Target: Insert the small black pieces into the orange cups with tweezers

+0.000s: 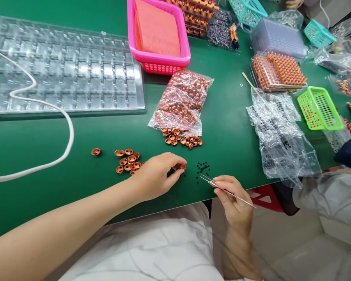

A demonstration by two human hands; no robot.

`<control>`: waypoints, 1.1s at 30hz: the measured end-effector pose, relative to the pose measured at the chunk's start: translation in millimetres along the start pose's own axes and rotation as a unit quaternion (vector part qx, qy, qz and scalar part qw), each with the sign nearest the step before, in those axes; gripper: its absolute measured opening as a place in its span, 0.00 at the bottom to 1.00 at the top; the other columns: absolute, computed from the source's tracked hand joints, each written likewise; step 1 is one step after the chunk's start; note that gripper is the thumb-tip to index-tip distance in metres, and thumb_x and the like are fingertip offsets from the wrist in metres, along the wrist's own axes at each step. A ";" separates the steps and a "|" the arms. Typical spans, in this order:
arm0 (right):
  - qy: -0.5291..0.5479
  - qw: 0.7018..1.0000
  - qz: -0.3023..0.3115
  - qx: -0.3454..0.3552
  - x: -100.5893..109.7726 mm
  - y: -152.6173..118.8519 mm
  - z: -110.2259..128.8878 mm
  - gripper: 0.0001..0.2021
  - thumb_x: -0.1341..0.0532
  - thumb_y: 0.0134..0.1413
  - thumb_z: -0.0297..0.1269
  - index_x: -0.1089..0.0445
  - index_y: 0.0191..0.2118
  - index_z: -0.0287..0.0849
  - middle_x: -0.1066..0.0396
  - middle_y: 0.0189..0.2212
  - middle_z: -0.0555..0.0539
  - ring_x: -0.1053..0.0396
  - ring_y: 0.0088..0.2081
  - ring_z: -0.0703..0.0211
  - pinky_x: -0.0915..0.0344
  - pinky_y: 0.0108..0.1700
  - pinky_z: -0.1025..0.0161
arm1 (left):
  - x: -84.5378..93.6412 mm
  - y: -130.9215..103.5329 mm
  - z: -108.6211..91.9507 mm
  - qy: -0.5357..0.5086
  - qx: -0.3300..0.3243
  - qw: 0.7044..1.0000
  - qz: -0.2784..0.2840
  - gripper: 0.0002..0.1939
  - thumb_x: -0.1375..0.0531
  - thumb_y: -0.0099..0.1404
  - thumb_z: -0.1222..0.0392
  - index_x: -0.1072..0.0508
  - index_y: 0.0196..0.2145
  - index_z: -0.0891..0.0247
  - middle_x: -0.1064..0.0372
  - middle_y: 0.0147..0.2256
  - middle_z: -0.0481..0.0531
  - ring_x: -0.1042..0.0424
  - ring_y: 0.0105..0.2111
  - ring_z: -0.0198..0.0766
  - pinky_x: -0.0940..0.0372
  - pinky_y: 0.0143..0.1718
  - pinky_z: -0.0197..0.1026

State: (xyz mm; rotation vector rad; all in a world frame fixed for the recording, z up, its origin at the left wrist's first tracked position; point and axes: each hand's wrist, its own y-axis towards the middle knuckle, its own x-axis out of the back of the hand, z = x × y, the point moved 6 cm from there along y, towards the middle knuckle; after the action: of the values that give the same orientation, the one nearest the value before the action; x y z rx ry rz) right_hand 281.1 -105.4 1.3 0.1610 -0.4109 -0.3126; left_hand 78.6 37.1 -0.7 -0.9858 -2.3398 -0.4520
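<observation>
Between the thumb and forefinger of my left hand (160, 173) is a small orange cup-shaped part (183, 166). My right hand (234, 197) grips a pair of metal tweezers (231, 192), whose tips point left and stand slightly apart. Just beyond those tips lie several tiny black pieces (203, 168), scattered on the green table. A group of similar orange cups (128, 160) sits left of my left hand, partly hidden by it, and a single cup (96, 152) lies farther left. More loose cups (175, 137) spill from the mouth of a clear plastic bag (183, 101) full of them.
A clear moulded tray (67, 70) fills the back left, crossed by a white cable (68, 128). Behind the bag stands a pink basket (163, 58). Crumpled plastic bags (280, 136) and a green basket (320, 109) lie to the right, near another person's sleeve (333, 195).
</observation>
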 end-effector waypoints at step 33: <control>-0.108 0.987 0.052 0.106 -13.0 18.8 26.1 0.18 0.36 0.60 0.21 0.26 0.51 0.48 0.20 0.40 0.46 0.21 0.41 0.54 0.22 0.41 0.54 | 0.1 -1.0 1.3 -0.008 0.009 1.000 0.012 0.06 0.41 0.70 0.65 0.23 0.42 0.62 0.21 0.36 0.51 0.23 0.36 0.40 0.31 0.37 0.40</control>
State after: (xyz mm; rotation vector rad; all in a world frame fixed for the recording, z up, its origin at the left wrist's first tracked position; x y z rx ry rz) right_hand 264.0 -85.8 24.2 0.3140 -0.6652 -0.1828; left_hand 77.4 37.1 -1.8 -1.0115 -2.3389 -0.4144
